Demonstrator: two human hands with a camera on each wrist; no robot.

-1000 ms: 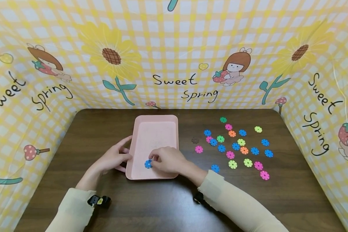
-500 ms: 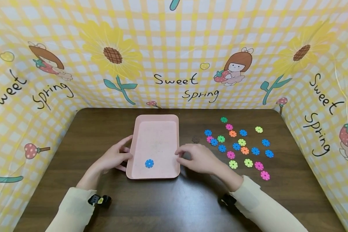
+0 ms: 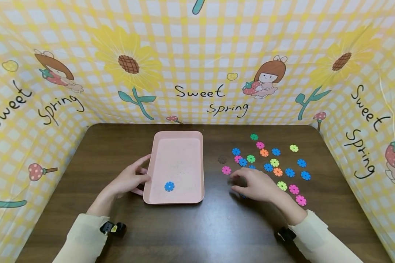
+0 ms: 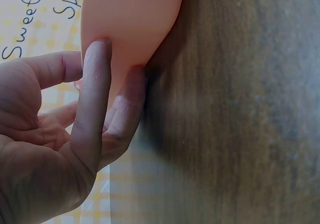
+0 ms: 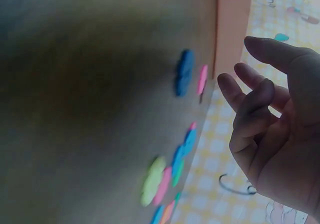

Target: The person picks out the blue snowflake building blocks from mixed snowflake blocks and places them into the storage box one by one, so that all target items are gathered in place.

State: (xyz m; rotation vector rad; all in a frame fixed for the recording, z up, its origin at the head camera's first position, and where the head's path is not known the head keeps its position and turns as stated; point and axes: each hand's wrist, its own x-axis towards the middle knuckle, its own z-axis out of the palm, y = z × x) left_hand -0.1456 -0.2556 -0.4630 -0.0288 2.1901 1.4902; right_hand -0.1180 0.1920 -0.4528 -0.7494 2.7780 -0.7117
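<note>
Right grip point(image 3: 256, 184) moved from 3 o'clock rim of pink tray point(image 3: 172, 149) to above scattered discs point(image 3: 278, 171) on dark counter point(image 3: 184, 233); loosely spread now. Pink disc point(image 3: 226, 170) just beside it, toward 10 o'clock. Left grip point(image 3: 127, 179) spread too, touching tray's wall at 9 o'clock. Blue disc point(image 3: 169, 186) inside tray, toward 6 o'clock.

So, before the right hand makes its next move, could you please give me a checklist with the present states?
1. Left hand touching the tray: ok.
2. Blue disc lying inside the tray: ok.
3. Right hand holding nothing: ok.
4. Pink disc beside the right hand uncovered: ok.
5. Other discs on the table all fully visible in the head view: not ok, the right hand covers some.
</note>
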